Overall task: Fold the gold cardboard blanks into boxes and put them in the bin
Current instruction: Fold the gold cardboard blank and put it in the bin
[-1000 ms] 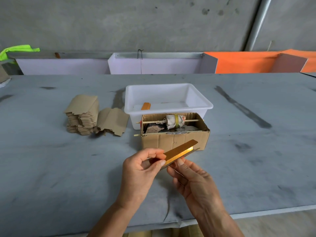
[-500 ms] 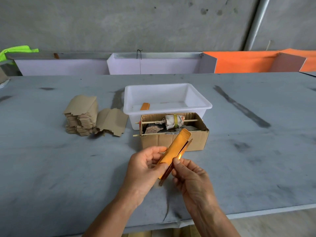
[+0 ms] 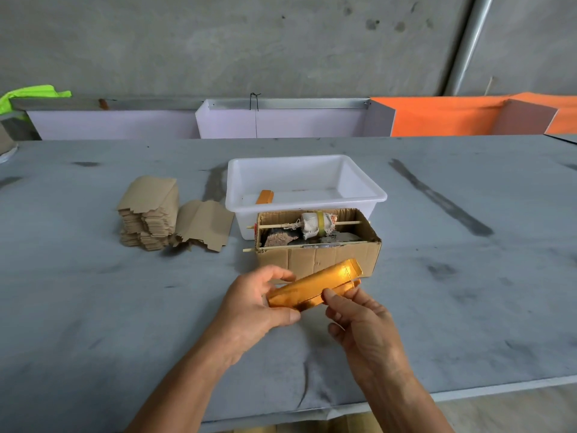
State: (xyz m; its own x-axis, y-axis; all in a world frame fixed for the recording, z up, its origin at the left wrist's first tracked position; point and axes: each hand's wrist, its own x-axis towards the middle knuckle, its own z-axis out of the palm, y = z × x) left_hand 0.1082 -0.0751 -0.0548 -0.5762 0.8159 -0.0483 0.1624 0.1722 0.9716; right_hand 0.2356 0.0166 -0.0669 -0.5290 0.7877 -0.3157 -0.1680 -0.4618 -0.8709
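Observation:
A long gold cardboard blank (image 3: 315, 285), partly opened into a box shape, hangs above the table between both hands. My left hand (image 3: 253, 307) grips its near left end, thumb underneath. My right hand (image 3: 359, 320) pinches its lower edge near the middle with thumb and fingertips. Behind stands the white plastic bin (image 3: 359, 195) with one folded gold box (image 3: 264, 196) leaning inside at its left. A stack of flat blanks (image 3: 150, 214), brown side up, lies to the left, with one loose blank (image 3: 203, 225) beside it.
An open brown cardboard box (image 3: 321, 260) holding a stick with a cloth roll and scraps stands directly in front of the bin, just behind the hands. The grey table (image 3: 468, 292) ends near my body. White and orange panels line the far edge.
The gold blank went from a flat edge-on strip to a tilted, opening sleeve, and now lies nearly level with its broad gold face up. Both hands shifted slightly along it.

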